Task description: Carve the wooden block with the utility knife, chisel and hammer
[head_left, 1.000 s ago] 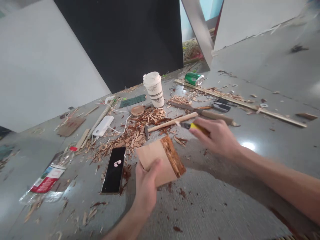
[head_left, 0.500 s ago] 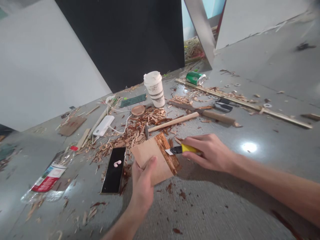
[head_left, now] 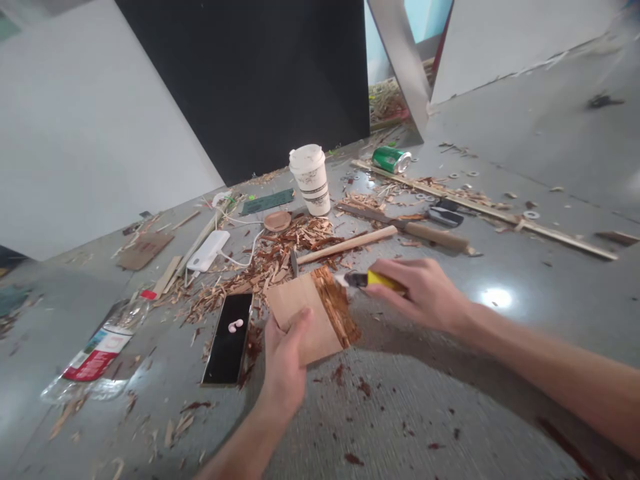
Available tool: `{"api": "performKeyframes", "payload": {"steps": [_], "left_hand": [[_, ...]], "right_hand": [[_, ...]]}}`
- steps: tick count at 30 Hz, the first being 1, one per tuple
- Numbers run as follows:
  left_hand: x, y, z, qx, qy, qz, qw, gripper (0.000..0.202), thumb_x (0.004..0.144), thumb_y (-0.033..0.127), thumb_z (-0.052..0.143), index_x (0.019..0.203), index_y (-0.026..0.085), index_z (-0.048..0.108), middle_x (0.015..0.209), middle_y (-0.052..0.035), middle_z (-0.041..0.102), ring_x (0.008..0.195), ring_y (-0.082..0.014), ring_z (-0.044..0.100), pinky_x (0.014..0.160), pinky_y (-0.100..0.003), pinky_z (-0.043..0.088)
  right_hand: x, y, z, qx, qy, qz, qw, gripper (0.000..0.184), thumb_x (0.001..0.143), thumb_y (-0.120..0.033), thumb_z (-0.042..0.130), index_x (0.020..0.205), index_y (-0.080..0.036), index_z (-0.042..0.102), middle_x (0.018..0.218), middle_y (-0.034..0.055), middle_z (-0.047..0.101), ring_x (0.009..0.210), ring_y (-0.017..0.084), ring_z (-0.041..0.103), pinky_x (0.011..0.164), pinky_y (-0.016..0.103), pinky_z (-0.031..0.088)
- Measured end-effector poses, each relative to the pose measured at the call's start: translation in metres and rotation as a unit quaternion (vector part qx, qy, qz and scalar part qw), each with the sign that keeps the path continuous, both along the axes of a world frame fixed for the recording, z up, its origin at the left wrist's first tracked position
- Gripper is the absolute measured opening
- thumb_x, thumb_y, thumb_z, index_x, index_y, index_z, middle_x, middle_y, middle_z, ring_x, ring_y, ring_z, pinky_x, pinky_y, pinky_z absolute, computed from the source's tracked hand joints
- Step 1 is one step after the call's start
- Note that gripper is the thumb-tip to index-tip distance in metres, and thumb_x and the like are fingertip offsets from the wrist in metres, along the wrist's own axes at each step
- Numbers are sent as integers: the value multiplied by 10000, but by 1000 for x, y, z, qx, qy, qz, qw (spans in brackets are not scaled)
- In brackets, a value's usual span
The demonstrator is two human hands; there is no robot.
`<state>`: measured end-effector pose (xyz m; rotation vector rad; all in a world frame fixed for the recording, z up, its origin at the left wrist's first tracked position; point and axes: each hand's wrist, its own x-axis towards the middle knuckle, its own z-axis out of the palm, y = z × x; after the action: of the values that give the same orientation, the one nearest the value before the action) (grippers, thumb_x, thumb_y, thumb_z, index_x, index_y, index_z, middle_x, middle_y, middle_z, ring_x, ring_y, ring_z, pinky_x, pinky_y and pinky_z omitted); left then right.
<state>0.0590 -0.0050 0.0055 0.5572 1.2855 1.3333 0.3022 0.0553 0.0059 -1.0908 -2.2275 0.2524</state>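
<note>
My left hand (head_left: pixel 283 360) grips the near edge of a flat wooden block (head_left: pixel 313 313) whose right side is rough reddish bark. It holds the block tilted above the grey floor. My right hand (head_left: pixel 423 293) is closed around a yellow utility knife (head_left: pixel 367 280). The knife's blade tip sits at the far end of the bark edge. A heap of wood shavings (head_left: pixel 270 263) lies just beyond the block.
A black phone (head_left: pixel 229 339) with a pink earbud lies left of the block. Further out are a hammer (head_left: pixel 345 245), a paper coffee cup (head_left: pixel 311 179), a white power bank (head_left: pixel 207 251), a green can (head_left: pixel 391 159), a crushed plastic bottle (head_left: pixel 95 353) and long wooden strips (head_left: pixel 480 208).
My right hand brought the knife down to the bark edge of the block, then slid it along that edge to the far end. The left hand kept its hold.
</note>
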Motion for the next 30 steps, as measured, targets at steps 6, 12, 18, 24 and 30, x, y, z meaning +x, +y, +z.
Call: {"api": "performKeyframes", "payload": {"steps": [6,12,18,24,30], "left_hand": [[-1,1,4,9,-2,5,1000,814,683,402,937,1393,205,589,1114,-108,797,943,-286,791,838,-389,631],[-6,-1,3,-42,-6,-25,999,870,579,425,978,1324,199,590,1026,-96,803,889,-305,790,781,-406,640],[1,-18,0,-89,-31,-82,992,713,487,348,1002,1097,186,668,950,-87,804,841,-311,791,703,-369,645],[-1,-10,1,-83,-25,-38,995,737,555,370,984,1189,198,650,1033,-81,802,905,-301,791,705,-346,640],[-7,4,2,-35,-19,-22,999,760,646,407,950,1302,200,625,1071,-80,794,914,-273,785,722,-333,636]], "right_hand": [[-6,-6,-7,-11,-17,66,998,340,1073,-464,485,857,-209,546,670,-19,516,551,116,411,556,302,249],[8,-1,-3,84,-56,108,989,369,1074,-529,459,912,-223,590,708,10,562,594,152,454,600,332,322],[35,22,2,70,-3,-132,989,385,1064,-507,471,816,-236,587,631,1,549,518,139,422,543,321,299],[33,20,7,46,23,-117,992,352,1067,-460,478,814,-226,548,619,-11,504,523,132,393,550,310,290],[8,0,0,29,-20,58,998,281,1066,-420,512,891,-203,541,684,-12,503,569,128,412,567,311,277]]}}
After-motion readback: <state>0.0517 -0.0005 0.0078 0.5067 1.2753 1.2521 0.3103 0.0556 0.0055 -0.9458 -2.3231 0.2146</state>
